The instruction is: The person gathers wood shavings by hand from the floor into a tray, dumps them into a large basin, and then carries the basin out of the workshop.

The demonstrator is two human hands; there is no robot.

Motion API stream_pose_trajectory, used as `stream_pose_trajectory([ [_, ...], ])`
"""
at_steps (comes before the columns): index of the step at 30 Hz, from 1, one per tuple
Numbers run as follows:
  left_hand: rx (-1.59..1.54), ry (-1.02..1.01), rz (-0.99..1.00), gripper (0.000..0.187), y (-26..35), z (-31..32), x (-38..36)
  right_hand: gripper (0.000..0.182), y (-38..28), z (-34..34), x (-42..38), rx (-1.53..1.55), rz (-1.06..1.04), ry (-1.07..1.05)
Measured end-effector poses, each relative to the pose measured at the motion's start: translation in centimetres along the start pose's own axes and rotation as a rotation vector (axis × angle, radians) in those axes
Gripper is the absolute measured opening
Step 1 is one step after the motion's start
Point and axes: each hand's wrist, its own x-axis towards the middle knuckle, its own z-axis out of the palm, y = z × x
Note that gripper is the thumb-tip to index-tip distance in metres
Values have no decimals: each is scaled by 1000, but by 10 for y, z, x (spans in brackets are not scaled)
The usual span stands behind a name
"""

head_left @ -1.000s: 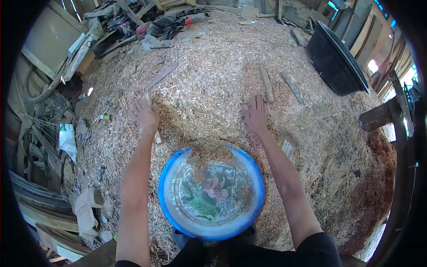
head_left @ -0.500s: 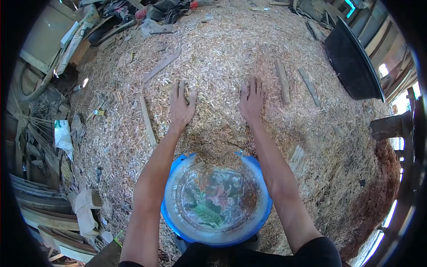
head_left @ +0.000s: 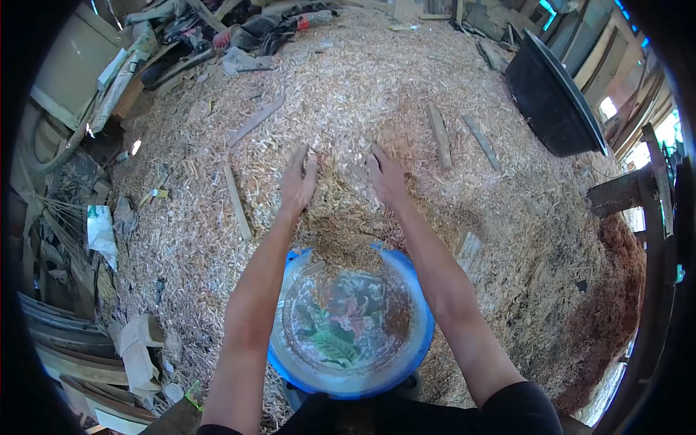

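Observation:
Pale wood shavings [head_left: 341,170] cover the floor in a thick layer under both hands. My left hand [head_left: 296,187] rests in them palm inward, fingers stretched and thumb apart, with the fingertips partly buried. Opposite it, my right hand [head_left: 388,180] is turned inward, its fingers bent a little into the shavings and its thumb apart. Loose shavings lie between the two hands. Closer to my body sits a round blue-rimmed basin [head_left: 395,380] with a flower picture on its bottom. Its far rim is broken away, and some shavings lie at that gap.
A large black tub [head_left: 547,101] leans on its side at the upper right. Wooden strips [head_left: 439,138] lie in the shavings on both sides of my hands. Planks [head_left: 80,362] line the lower left, a dark beam [head_left: 623,192] juts in at the right, and scrap [head_left: 246,36] is heaped at the back.
Both hands have drawn slightly together, the right moving left most. Their spread fingers have tilted inward and sunk into the shavings. The view has shifted slightly; the basin remains in front of me.

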Motion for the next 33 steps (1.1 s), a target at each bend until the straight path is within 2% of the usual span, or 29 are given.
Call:
stream_pose_trajectory([
  [1, -60, -12, 2, 61, -3, -1, -2, 47, -5, -1, -3, 22, 80, -50],
  [6, -150, -89, -92, 60, 18, -12, -27, 47, -20, -1, -25, 25, 40, -88],
  [8, -166, -179, -197, 60, 30, -15, -43, 46, -25, 3, -39, 40, 23, -90],
  [12, -33, -214, -221, 60, 33, 6, -71, 47, -23, 3, -59, 90, 58, -96],
  [14, -107, -21, -94, 57, 27, 10, -73, 48, -22, -1, -63, 140, 115, -202],
  [15, -109, -23, -88, 57, 26, 8, -74, 48, -24, -5, -69, 138, 115, -196],
  [17, -175, -126, -85, 55, 31, 1, -81, 49, -22, -9, -84, 325, 225, -193],
  [21, -136, -283, -194, 48, 35, -15, -113, 52, -14, -17, -111, 298, 165, -194],
  [23, -287, -224, -63, 40, 29, -14, -133, 44, -12, -28, -126, 352, 173, -345],
  [24, -281, -230, -69, 40, 29, -17, -137, 44, -19, -38, -133, 358, 180, -348],
  [26, -382, -234, 144, 36, 27, -27, -143, 44, -26, -56, -148, 251, -95, -294],
  [27, -319, -261, 242, 31, 25, -36, -140, 44, -22, -60, -148, 254, -89, -303],
  [28, -317, -264, 230, 31, 25, -42, -139, 45, -18, -64, -143, 212, -124, -231],
  [30, -29, -20, 331, 29, 27, -50, -135, 46, -13, -65, -133, 170, -160, -158],
  [31, 95, -29, 313, 42, 23, -53, -135, 49, -12, -64, -128, 58, -101, -166],
  [32, 95, -29, 311, 42, 17, -50, -137, 52, -9, -63, -127, -55, -43, -174],
  [33, 257, -82, 281, 51, 11, -45, -139, 52, -10, -59, -129, -54, -45, -174],
])
